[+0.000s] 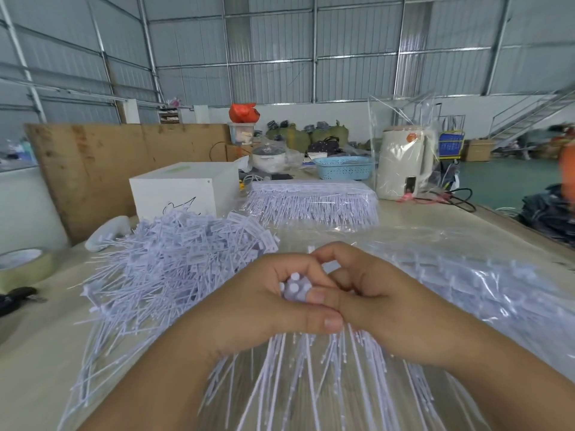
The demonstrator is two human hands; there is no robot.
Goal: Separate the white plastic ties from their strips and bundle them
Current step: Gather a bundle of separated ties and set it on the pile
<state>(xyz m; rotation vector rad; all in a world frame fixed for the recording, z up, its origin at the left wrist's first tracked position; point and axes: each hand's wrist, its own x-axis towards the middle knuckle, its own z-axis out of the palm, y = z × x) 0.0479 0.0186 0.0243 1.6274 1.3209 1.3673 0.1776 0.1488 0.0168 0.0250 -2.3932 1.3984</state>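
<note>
Holding: both hands meet at centre over the worktop (pixel 435 219), gripping one bundle of white plastic ties (pixel 311 362).
Basket: light blue perforated basket (pixel 343 169) at the far end of the worktop; contents cannot be seen over its rim.
Clear bags: one clear plastic bag (pixel 314 202) mid-worktop holds a flat stack of ties still on strips; another clear bag (pixel 485 287) at right holds more, blurred by glare.
Loose pile: heap of separated ties (pixel 174 262) with flat tags, left of the hands, lying straight on the worktop.
White box: closed white box (pixel 186 189) behind the heap; inside not visible.
Kettle: cream electric kettle (pixel 406 164) under a clear bag, far right of the worktop.
Tape: roll of tape (pixel 23 265) at the left edge, partly cut off; a black object just beside it is too cropped to identify.
Hard to read: heads of the held ties show as small white round tips between the fingers; their number is unclear. The tails fan toward the camera and run out of the lower edge.
Left hand: left hand (pixel 264 309) curled round the bundle's head end, thumb laid across the front.
Right hand: right hand (pixel 382 293) curled against the same bundle, fingertips tucked in beside the left fingers, forefinger arched on top.
</note>
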